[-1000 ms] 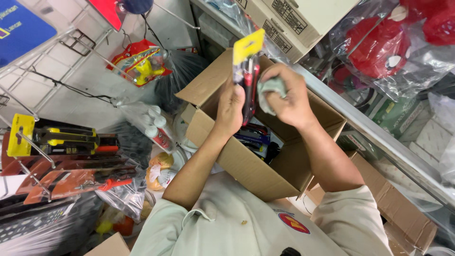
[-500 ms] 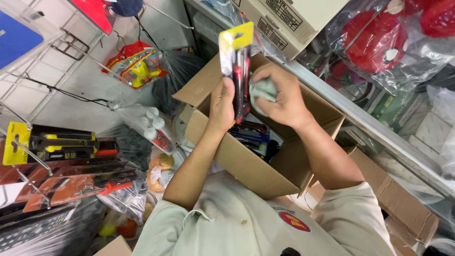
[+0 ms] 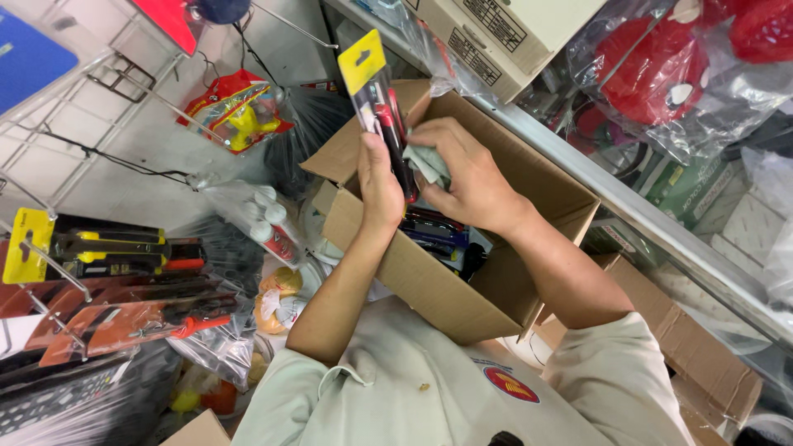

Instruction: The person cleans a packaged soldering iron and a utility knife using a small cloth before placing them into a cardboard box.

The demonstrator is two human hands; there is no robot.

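The person stands over an open cardboard box (image 3: 462, 289) that rests tilted against their chest, with both arms reaching up in front of it. The left hand (image 3: 380, 186) is closed around the lower part of a long, narrow packet (image 3: 382, 116). The packet has a yellow hang card at its top and a red and black tool inside, and it is held upright above the box's rear flap. The right hand (image 3: 471, 173) is bunched around a pale grey-green cloth (image 3: 425, 163), which is pressed against the side of the packet, so the two hands sit close together and almost touch. To my eye the step in hand is wiping the packet down. The next stroke would call for a firm left grip low on the packet while the cloth runs along its clear front, without bending the card. More packets (image 3: 434, 231), blue and dark, lie in the bottom of the box just below the hands. Off to the left, similar tools (image 3: 99, 248) hang on wire hooks, and a bagged yellow toy (image 3: 235, 111) dangles from the rack. A metal shelf (image 3: 661, 231) runs behind the box and carries another carton (image 3: 504, 33) and some red goods in plastic (image 3: 661, 74).
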